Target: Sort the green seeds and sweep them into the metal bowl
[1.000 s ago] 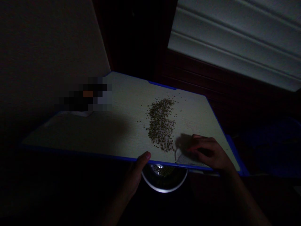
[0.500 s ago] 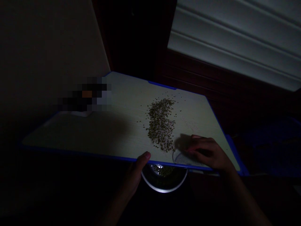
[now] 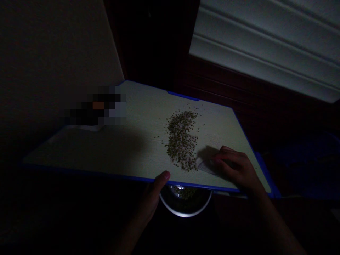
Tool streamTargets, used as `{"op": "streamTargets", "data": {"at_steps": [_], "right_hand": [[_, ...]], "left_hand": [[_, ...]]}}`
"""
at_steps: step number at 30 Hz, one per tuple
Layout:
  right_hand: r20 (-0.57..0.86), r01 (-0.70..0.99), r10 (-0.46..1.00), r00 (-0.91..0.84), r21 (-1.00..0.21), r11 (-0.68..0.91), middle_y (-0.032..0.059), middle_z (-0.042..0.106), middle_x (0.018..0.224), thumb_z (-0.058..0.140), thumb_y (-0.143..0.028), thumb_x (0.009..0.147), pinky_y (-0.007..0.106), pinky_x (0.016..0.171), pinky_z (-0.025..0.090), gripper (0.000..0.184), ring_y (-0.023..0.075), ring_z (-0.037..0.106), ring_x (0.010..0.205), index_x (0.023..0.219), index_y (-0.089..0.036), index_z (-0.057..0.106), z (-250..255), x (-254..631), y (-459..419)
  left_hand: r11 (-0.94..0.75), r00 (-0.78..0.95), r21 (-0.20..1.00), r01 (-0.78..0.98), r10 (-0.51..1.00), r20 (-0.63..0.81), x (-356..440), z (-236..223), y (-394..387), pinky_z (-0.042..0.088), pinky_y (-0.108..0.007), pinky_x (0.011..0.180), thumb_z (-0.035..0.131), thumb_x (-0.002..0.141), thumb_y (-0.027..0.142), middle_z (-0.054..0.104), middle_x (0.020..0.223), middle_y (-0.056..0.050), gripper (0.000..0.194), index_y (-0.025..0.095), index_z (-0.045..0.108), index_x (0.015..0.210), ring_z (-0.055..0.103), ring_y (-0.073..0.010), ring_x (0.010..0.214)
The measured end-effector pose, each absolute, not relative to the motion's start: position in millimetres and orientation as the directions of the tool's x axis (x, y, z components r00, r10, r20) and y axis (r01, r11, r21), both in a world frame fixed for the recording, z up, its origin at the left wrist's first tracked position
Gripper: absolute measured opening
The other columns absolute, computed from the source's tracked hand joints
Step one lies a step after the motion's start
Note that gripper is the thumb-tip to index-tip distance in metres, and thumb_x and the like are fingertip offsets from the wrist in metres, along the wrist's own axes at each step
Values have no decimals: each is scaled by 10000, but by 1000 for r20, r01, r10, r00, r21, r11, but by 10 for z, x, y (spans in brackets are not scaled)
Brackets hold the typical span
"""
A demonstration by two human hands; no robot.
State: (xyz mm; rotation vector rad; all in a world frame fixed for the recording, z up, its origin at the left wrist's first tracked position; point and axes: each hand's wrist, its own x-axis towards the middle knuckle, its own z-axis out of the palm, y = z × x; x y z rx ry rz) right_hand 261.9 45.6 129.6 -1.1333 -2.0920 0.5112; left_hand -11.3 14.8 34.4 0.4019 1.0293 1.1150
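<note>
A pale board [image 3: 140, 148] with a blue rim spreads across the middle of the head view. Small greenish-brown seeds or beans [image 3: 182, 138] lie on it in a loose, elongated patch. My left hand [image 3: 158, 187] is closed around the near edge, its thumb on top and its other fingers hidden underneath. To the right of the seeds, my right hand [image 3: 237, 166] pinches a thin, see-through piece [image 3: 205, 166], perhaps a plastic lid or scraper. That piece rests on or just above the board; its far side is hidden by the hand.
Below the near edge, a round metal bowl [image 3: 184, 214] shows partly, with more seeds inside. A blurred-out object [image 3: 97, 109] stands at the board's far left, by a wall [image 3: 66, 53]. Dark blue items [image 3: 308, 166] are at right. The room is very dim.
My right hand has moved slightly away from me, carrying the see-through piece from the near edge up toward the seeds. My left hand and the board have stayed put.
</note>
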Motion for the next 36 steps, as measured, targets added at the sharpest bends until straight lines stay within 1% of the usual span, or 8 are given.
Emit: {"op": "streamTargets", "data": {"at_steps": [4,10,16,19,23,29,33,36], "right_hand": [[368,587,837,-405,-597,547,36,685,808,623,-195,958,334,660,456,146,188,594,762,1028,-220,748,1299,2597,465],[408,473,759,-507,-604,641,20,702,816,642,-133,940,336,677,438,188,173,562,759,1059,-230,750,1298,2609,473],[409,459,817,-408,-681,570,11,663,770,647,-136,931,329,620,423,154,165,569,723,980,-231,758,1299,2616,443],[417,471,815,-404,-669,575,8,666,765,646,-143,927,343,622,426,170,170,572,714,994,-256,754,1298,2614,446],[402,483,788,-466,-631,607,12,701,774,642,-157,924,361,627,438,172,184,584,719,996,-273,747,1306,2612,453],[408,472,785,-465,-636,610,16,680,749,634,-163,932,338,594,440,149,175,579,700,971,-256,744,1317,2604,449],[381,466,768,-514,-628,623,23,724,797,642,-161,924,336,639,467,151,173,609,725,1001,-238,746,1317,2603,458],[366,440,739,-566,-624,646,40,768,850,638,-162,923,351,693,498,161,185,650,759,1019,-222,752,1320,2602,461]], "left_hand": [[434,53,722,-538,873,-485,-109,330,141,321,-488,1198,866,664,525,790,1167,-110,503,155,803,1000,592,-368,1300],[422,45,738,-528,881,-471,-104,373,135,293,-457,1215,843,698,509,762,1238,-129,523,139,782,1062,555,-351,1350],[428,59,716,-552,876,-478,-110,395,126,324,-467,1200,839,709,495,765,1227,-133,502,140,775,1059,573,-356,1330],[422,59,739,-525,884,-463,-108,397,128,311,-465,1207,826,729,492,757,1239,-149,514,134,766,1093,579,-351,1326],[370,21,782,-502,909,-417,-105,407,129,282,-437,1222,806,761,466,773,1201,-143,478,146,757,1113,518,-316,1392],[373,20,784,-496,908,-419,-113,359,135,306,-488,1205,783,779,457,791,1132,-143,429,156,759,1084,530,-351,1376],[375,32,790,-485,911,-412,-121,324,137,306,-475,1204,801,759,474,774,1194,-141,464,155,759,1094,525,-357,1379],[406,70,771,-491,900,-430,-131,319,130,302,-440,1209,798,767,494,744,1274,-134,496,145,752,1116,538,-334,1370]]}}
